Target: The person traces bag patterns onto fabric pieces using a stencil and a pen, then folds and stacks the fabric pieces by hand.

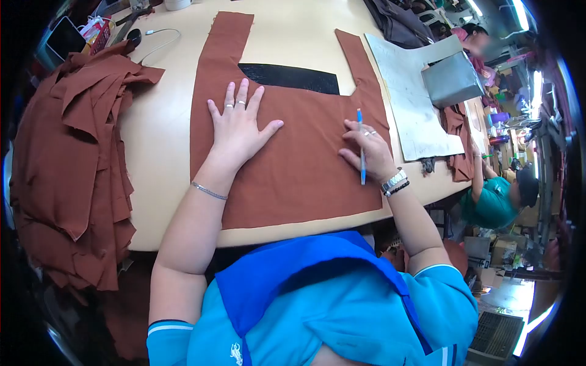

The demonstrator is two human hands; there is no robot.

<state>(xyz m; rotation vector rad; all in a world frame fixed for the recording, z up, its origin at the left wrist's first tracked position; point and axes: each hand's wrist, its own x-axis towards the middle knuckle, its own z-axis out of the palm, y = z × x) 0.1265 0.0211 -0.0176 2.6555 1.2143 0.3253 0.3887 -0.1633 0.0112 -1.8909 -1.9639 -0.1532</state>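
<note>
A rust-brown cut fabric piece point(293, 165) lies flat on the table in front of me, with two straps reaching away from me and a scooped edge between them. My left hand point(238, 122) rests on its left part, fingers spread and palm down. In my right hand point(370, 149), above the fabric's right side, is a blue pen point(362, 158) held between the fingers. Behind the scooped edge shows a black flat piece point(290, 77), its lower part covered by the fabric.
A tall pile of brown fabric point(67, 165) hangs over the table's left edge. To the right lie a grey-white pattern sheet point(403, 91) and a grey metal box point(452, 79). Dark folded cloth point(400, 21) sits at the back. Two people, one in a green shirt point(491, 204), are at the right.
</note>
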